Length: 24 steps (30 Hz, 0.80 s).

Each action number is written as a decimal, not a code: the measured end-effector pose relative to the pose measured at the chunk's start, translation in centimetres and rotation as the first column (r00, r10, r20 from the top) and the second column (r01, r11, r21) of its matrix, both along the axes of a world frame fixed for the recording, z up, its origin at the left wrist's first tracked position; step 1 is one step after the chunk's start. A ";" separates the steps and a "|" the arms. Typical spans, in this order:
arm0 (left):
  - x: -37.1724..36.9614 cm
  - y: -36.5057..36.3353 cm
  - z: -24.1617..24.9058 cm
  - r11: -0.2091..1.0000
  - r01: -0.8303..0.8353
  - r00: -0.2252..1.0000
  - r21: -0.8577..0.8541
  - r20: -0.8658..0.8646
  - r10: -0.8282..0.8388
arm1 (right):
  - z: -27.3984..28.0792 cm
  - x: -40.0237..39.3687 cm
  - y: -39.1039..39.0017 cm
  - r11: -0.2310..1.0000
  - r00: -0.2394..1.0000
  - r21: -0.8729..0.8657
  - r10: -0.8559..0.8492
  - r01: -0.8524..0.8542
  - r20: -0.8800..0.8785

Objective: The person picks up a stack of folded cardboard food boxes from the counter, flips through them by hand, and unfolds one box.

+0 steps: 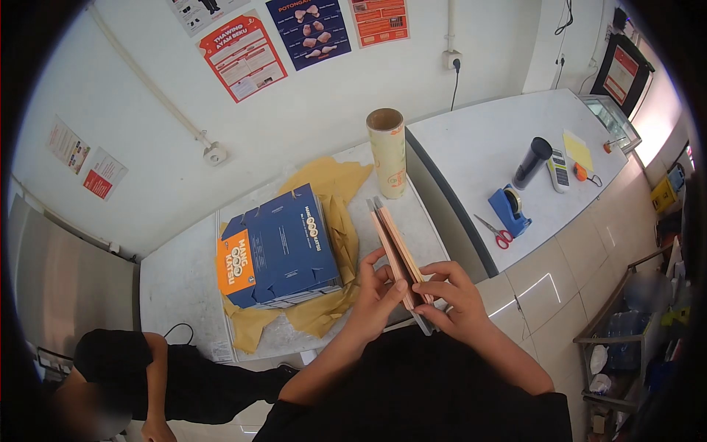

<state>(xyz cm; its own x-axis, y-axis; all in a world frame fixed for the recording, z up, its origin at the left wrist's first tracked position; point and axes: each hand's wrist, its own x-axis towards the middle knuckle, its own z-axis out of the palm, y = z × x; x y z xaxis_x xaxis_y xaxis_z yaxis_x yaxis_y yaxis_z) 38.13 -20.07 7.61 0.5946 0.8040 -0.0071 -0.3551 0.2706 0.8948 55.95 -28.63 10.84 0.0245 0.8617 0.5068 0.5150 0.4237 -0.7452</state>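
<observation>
Both my hands hold a narrow stack of flat cardboard pieces (pixel 391 237), seen nearly edge-on with pinkish-tan edges and a dark gap along its middle. My left hand (pixel 380 295) grips its left side, thumb near the lower part of the gap. On the right side, my right hand (pixel 451 297) pinches the stack with thumb and fingers. Just left of my hands lies a pile of flat blue and orange printed boxes (pixel 283 247), resting on crumpled brown paper (pixel 324 174). Beyond the stack stands a large upright roll (pixel 387 158) with a hollow brown core.
A second white table (pixel 471 147) adjoins at the right, bearing a blue tape dispenser (pixel 509 211), red-handled scissors (pixel 503 237), a dark cylinder (pixel 532 162) and a calculator-like device (pixel 558 172). Another person (pixel 177 376) is at lower left. A shelf (pixel 622 339) stands at right.
</observation>
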 end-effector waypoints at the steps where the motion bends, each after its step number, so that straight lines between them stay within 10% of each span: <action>1: 0.0 0.0 0.0 1.000 0.004 1.000 -0.011 0.000 -0.004 | 0.0 0.0 0.0 1.000 1.000 0.000 -0.001 0.001 -0.001; 24: 0.1 0.1 -0.1 1.000 0.006 1.000 -0.012 -0.016 -0.006 | -0.1 0.0 -0.2 1.000 1.000 -0.010 -0.011 0.011 -0.016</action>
